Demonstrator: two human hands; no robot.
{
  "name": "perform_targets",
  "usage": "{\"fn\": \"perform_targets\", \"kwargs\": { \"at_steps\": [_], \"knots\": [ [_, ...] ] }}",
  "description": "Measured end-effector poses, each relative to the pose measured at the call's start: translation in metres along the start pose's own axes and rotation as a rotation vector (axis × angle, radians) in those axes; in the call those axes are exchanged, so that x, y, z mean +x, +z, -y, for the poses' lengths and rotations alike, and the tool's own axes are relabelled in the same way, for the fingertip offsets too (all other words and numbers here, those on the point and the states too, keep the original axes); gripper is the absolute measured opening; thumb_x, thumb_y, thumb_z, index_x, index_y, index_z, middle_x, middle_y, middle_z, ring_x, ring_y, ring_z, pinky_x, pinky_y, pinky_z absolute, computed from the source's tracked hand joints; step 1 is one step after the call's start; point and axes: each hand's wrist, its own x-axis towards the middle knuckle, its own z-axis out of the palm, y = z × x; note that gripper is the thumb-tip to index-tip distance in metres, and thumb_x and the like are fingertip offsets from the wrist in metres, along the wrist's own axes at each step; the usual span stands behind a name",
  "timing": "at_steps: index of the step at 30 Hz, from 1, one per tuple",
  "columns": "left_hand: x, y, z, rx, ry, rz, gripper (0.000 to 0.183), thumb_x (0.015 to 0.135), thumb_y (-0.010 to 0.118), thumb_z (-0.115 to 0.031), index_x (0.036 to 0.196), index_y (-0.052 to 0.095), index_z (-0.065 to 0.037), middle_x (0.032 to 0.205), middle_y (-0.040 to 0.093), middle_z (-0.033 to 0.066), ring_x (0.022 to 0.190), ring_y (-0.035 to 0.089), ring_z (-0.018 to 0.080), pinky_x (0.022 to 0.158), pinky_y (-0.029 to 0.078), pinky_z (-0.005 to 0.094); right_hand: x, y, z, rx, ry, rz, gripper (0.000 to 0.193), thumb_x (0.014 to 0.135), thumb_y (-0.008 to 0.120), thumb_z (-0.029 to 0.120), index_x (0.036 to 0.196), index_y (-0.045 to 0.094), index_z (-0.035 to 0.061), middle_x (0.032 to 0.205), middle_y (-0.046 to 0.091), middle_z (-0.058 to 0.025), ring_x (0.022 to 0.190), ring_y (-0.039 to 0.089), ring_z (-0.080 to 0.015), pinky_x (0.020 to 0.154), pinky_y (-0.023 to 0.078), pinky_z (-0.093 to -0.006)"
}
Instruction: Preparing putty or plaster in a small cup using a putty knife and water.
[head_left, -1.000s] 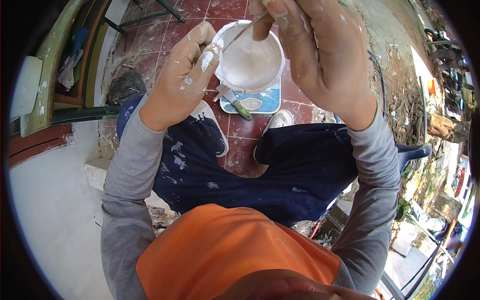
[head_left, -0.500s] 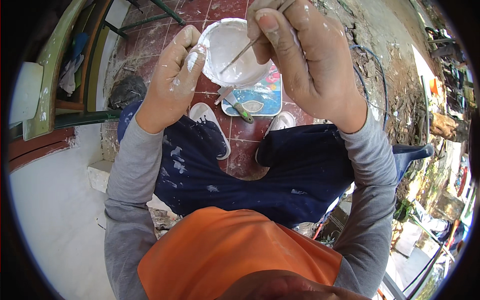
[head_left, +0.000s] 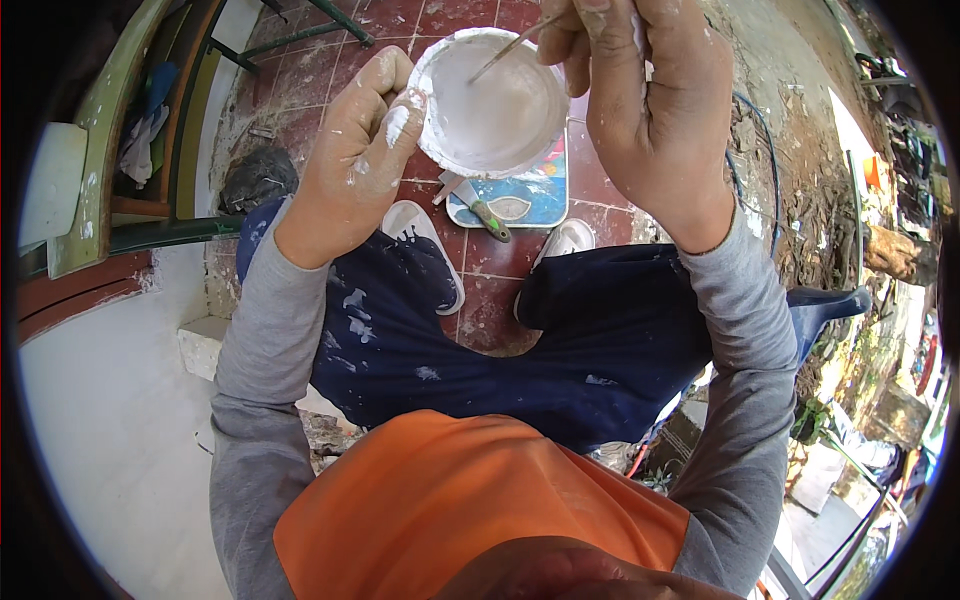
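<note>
My left hand (head_left: 365, 160) grips the left rim of a round tub (head_left: 548, 140), its thumb smeared with white. Inside the tub lies a pale, milky white mixture (head_left: 497, 112). My right hand (head_left: 655, 115) is closed on a thin stick (head_left: 510, 50) above the tub's right side. The stick's lower tip touches the mixture near the far left part of the tub; its upper end is hidden by my fingers. Below the tub, a putty knife (head_left: 485, 217) with a green and dark handle lies on a colourful rectangular board (head_left: 545, 208).
My white shoes (head_left: 425, 245) stand on red tiles (head_left: 495, 262) on either side of the board. A dark bundle (head_left: 258, 180) lies at the left by a green metal frame (head_left: 330, 22). A blue cable (head_left: 765, 130) runs over the rough ground at right.
The stick's tip has moved away from me and slightly right within the mixture. My right hand has shifted right and farther away. The tub has moved slightly right.
</note>
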Motion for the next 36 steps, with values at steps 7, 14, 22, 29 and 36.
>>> {"fn": "perform_targets", "kwargs": {
  "at_steps": [7,14,22,29,36],
  "knots": [
    [0.002,-0.002,-0.007,-0.061,-0.095,-0.009,0.009,0.097,0.045,-0.009,0.09,0.046,-0.003,0.078,0.037,-0.0005,0.07,0.032,0.0063,0.063,0.032,0.0212,0.006,-0.001,-0.001,-0.176,-0.295,0.071,0.005,0.091,0.051,0.001,0.089,0.054,-0.0021,0.074,0.054,-0.0145,0.06,0.056,-0.0306,0.054,0.043,-0.0363],
    [-0.006,-0.005,0.006,0.104,0.085,-0.095,0.009,0.096,0.043,-0.005,0.088,0.046,-0.002,0.078,0.036,-0.0008,0.07,0.032,0.0072,0.063,0.032,0.0221,-0.007,0.005,-0.011,-0.218,-0.328,0.054,0.016,0.088,0.059,0.01,0.101,0.054,0.0021,0.065,0.058,-0.007,0.053,0.057,-0.0208,0.052,0.039,-0.03],
    [-0.009,-0.009,0.024,-0.399,-0.381,-0.241,0.043,0.101,0.041,-0.015,0.14,0.035,0.003,0.141,0.041,0.0127,0.127,0.04,0.0182,0.105,0.033,0.031,-0.003,-0.008,0.005,-0.191,-0.231,0.103,0.014,0.087,0.058,0.016,0.09,0.051,0.0037,0.066,0.061,-0.009,0.062,0.06,-0.0293,0.063,0.041,-0.0368],
    [-0.019,-0.002,0.03,-0.177,-0.263,-0.112,0.042,0.102,0.041,-0.018,0.138,0.036,0.003,0.133,0.045,0.0099,0.121,0.043,0.0157,0.103,0.033,0.0312,-0.005,-0.009,-0.004,-0.381,-0.215,-0.067,0.018,0.089,0.057,0.019,0.09,0.05,0.0022,0.058,0.055,-0.0076,0.053,0.054,-0.0312,0.061,0.04,-0.039],
    [-0.019,0.0,0.027,0.001,-0.204,-0.058,0.044,0.101,0.043,-0.018,0.139,0.034,0.004,0.136,0.042,0.0114,0.122,0.043,0.0162,0.102,0.034,0.0311,-0.009,-0.006,0.002,-0.344,-0.25,0.02,0.02,0.089,0.056,0.019,0.094,0.049,0.0011,0.059,0.055,-0.008,0.052,0.055,-0.031,0.062,0.041,-0.0385]
  ]
}}
